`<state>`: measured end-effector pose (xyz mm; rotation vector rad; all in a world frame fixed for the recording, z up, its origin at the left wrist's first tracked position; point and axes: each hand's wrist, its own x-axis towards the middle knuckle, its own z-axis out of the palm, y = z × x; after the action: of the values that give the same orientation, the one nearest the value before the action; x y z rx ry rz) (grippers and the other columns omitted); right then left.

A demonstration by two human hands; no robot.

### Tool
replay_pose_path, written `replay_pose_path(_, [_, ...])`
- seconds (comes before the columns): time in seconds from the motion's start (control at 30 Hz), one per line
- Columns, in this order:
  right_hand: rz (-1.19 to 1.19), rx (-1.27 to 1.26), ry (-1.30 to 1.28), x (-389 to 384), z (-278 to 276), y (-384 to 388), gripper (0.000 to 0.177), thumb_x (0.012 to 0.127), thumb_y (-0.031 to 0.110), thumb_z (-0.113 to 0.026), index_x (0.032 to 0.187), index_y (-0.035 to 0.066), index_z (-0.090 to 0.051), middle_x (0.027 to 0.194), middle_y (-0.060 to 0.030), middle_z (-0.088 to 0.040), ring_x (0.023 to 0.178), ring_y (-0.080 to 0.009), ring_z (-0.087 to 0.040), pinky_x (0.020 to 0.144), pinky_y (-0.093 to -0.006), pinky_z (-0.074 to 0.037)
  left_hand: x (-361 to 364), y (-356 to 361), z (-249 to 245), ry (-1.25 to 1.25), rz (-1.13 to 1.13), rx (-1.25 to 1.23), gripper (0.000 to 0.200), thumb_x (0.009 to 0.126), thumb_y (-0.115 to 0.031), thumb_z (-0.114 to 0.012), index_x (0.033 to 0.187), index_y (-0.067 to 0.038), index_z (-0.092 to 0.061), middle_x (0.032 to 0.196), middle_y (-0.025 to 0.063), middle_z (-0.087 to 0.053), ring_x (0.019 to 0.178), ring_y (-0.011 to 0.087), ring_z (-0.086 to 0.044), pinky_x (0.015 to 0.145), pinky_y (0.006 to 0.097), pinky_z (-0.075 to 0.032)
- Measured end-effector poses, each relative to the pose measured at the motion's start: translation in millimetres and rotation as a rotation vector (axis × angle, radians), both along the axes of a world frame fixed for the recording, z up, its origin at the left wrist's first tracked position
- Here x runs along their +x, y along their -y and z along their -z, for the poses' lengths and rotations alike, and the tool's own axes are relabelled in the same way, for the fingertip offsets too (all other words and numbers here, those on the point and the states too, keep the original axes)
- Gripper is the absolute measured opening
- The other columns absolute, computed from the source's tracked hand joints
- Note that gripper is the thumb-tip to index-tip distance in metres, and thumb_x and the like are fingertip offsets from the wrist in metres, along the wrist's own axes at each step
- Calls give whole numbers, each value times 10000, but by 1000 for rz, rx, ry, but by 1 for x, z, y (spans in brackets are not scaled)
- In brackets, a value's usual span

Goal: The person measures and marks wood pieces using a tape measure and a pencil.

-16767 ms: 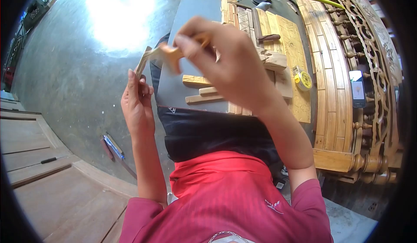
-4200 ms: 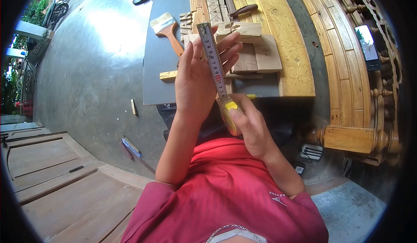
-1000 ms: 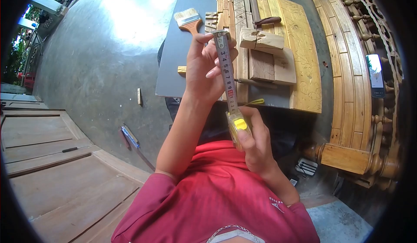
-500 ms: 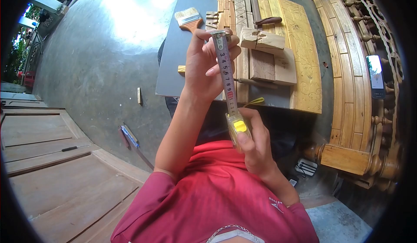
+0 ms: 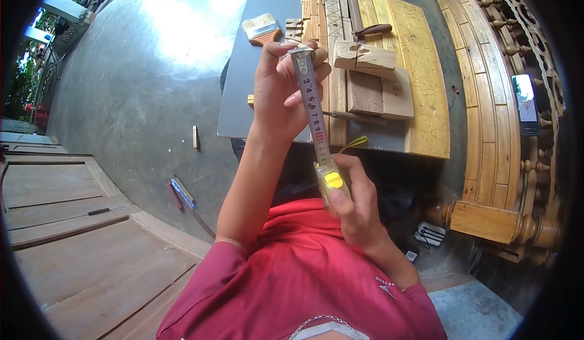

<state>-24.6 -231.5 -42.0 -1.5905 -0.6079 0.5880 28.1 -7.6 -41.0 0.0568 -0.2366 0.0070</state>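
Note:
A tape measure (image 5: 329, 179) with a clear case and yellow button is gripped in my right hand (image 5: 359, 203), thumb by the button. Its metal blade (image 5: 312, 106) runs out away from me, numbers facing up. At the far end my left hand (image 5: 281, 93) pinches the blade's hooked tip between thumb and fingers. Both hands are held above the near part of a grey board (image 5: 240, 81). Beyond them on the board lie a paintbrush (image 5: 263, 28), stacked wood blocks (image 5: 365, 57) and several wood strips (image 5: 333, 20).
A carved yellow panel (image 5: 420, 84) lies at the board's right side. Farther right stands a slatted wooden bench (image 5: 486, 97) with a phone (image 5: 525, 106) on it. Wooden door panels (image 5: 79, 261) lie at left. A small wood piece (image 5: 195, 137) and blue-handled tool (image 5: 182, 192) rest on the floor.
The left hand and the blade's tip have shifted slightly left, tilting the blade a little more. My right hand has moved slightly left too, still holding the case.

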Motion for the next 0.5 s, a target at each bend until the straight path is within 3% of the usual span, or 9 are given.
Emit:
replay_pose_path(0.07, [4, 2, -8, 0, 0, 0, 509, 928, 364, -612, 1217, -48, -539, 852, -116, -620, 679, -181, -599, 649, -323, -486, -3, 3, -8, -84, -34, 28, 328, 978, -266, -462, 1024, 26, -602, 774, 30, -492, 610, 86, -401, 335, 164, -377])
replay_pose_path(0.17, [5, 8, -35, -1, -1, 0, 507, 928, 362, -611, 1217, -49, -539, 853, -116, -621, 679, -180, -599, 650, -324, -487, -2, 2, -7, -57, -30, 49, 325, 978, -266, -461, 1032, 24, -600, 794, 37, -516, 614, 86, -412, 335, 165, -379])
replay_pose_path(0.27, [0, 6, -52, -1, -2, -1, 501, 929, 355, -611, 1218, -48, -538, 854, -115, -622, 680, -177, -600, 653, -321, -488, 0, -1, -2, 35, -11, 32, 294, 988, -264, -491, 1021, 28, -498, 861, 66, -399, 784, 134, -451, 381, 159, -513])
replay_pose_path(0.5, [-1, 21, -29, -1, -3, -1, 498, 929, 346, -612, 1221, -51, -536, 840, -111, -623, 683, -171, -604, 657, -316, -488, -2, -2, -4, 20, -25, 33, 279, 992, -257, -477, 1017, 21, -482, 866, 68, -399, 795, 145, -460, 382, 167, -515])
